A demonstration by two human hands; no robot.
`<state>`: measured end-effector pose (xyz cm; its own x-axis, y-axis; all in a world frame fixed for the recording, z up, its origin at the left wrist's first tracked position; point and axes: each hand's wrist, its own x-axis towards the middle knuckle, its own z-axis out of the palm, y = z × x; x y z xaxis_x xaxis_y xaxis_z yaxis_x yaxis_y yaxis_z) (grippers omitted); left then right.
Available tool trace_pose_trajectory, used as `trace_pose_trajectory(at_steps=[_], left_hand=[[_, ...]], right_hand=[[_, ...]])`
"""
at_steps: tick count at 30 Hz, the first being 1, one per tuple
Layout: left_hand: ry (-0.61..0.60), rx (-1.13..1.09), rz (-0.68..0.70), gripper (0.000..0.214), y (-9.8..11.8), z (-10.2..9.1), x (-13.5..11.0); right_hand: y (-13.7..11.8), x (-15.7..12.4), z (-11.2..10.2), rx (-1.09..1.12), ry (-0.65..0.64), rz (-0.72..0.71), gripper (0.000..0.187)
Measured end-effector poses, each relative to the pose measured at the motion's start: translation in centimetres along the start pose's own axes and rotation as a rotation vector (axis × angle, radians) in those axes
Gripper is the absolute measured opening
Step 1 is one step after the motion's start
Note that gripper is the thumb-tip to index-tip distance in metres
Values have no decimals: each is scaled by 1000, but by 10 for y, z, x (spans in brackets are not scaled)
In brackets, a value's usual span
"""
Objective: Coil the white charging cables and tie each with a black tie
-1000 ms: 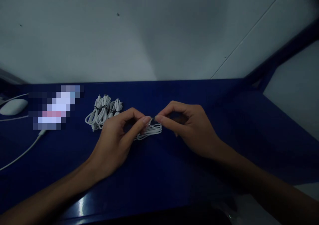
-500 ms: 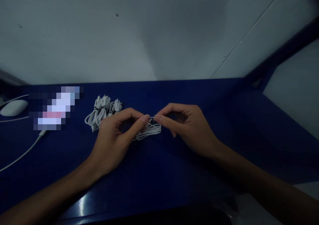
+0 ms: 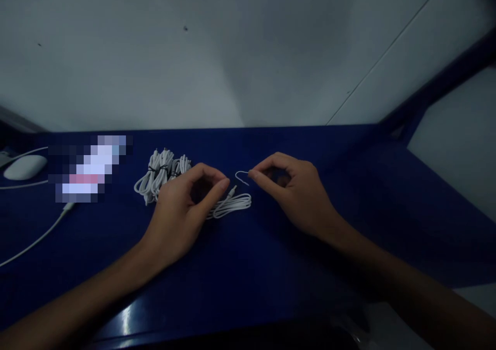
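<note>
Between the thumb and fingertips of my right hand (image 3: 298,189) is a thin white twist tie (image 3: 241,174), bent into a hook whose free end points back toward that hand. My left hand (image 3: 186,205) is closed in a pinch to the left of the tie, apart from it, and nothing shows between the fingertips. Just below and between the hands, a coiled white cable (image 3: 238,203) lies on the blue table (image 3: 240,272), its plug pointing up and right. The left hand covers part of this coil.
Several bundled white cables (image 3: 155,177) with dark ties lie behind my left hand. Farther left are a blurred-out lit screen (image 3: 95,164) with a white cord (image 3: 42,239) attached and a rounded white object (image 3: 25,167). A pale wall (image 3: 155,71) rises behind the table.
The twist tie has come away from my left fingertips and now curls from my right hand alone. My right hand has shifted slightly right and up, widening the gap and uncovering the cable's plug.
</note>
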<state>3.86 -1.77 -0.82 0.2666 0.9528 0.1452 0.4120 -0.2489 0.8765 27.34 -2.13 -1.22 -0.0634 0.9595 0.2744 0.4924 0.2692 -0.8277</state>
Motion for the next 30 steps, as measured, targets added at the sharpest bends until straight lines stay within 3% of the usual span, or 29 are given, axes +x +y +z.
trace_pose_trajectory(at_steps=[3, 9, 14, 18, 30], left_hand=[[-22, 131, -4, 23, -5, 0, 0], [-138, 376, 79, 45, -14, 5, -5], [-247, 348, 71, 39, -14, 7, -10], [-286, 300, 57, 39, -14, 9, -11], [-234, 296, 96, 43, -15, 8, -12]], right_hand=[[7, 4, -1, -201, 55, 20, 16], [18, 7, 0, -368, -37, 167, 21], [21, 7, 0, -489, 8, 148, 20], [22, 5, -2, -544, -27, 105, 19], [27, 6, 3, -572, -6, 73, 23]])
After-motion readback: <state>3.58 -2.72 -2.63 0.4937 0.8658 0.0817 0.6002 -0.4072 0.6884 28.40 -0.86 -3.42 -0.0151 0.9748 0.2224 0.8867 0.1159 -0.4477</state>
